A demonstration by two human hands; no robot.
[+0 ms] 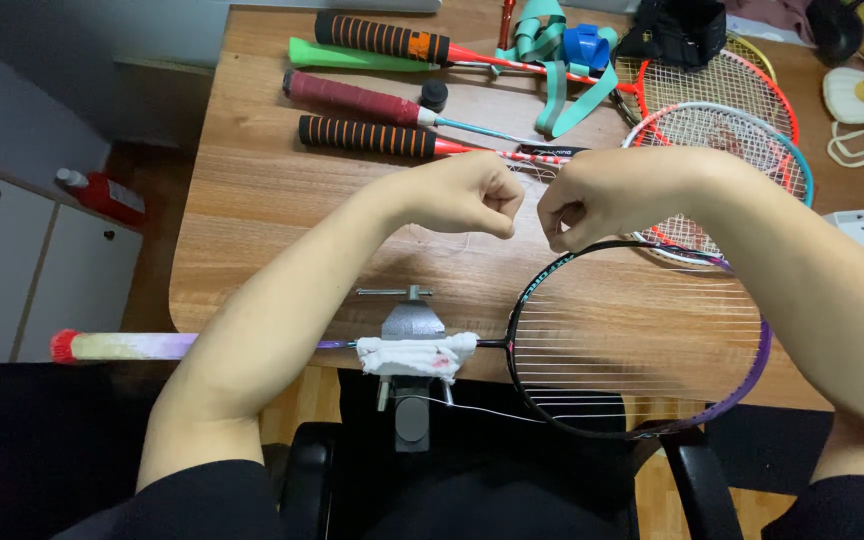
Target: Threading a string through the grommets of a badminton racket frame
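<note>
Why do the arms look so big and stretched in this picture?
Head view: the wide lens swells the forearms near the lower edge; light is soft and even; both hands, left and right, and the black-framed racket are sharp, without glare.

Even, soft indoor light; sharp centre, perhaps slight edge distortion.

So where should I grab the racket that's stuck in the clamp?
Probably the pale handle at its red-tipped end, coming from the left. The black and purple racket lies flat, the vise holds its thin shaft through a white cloth, and both hands, left hand and right hand, crowd the strung head.
</note>
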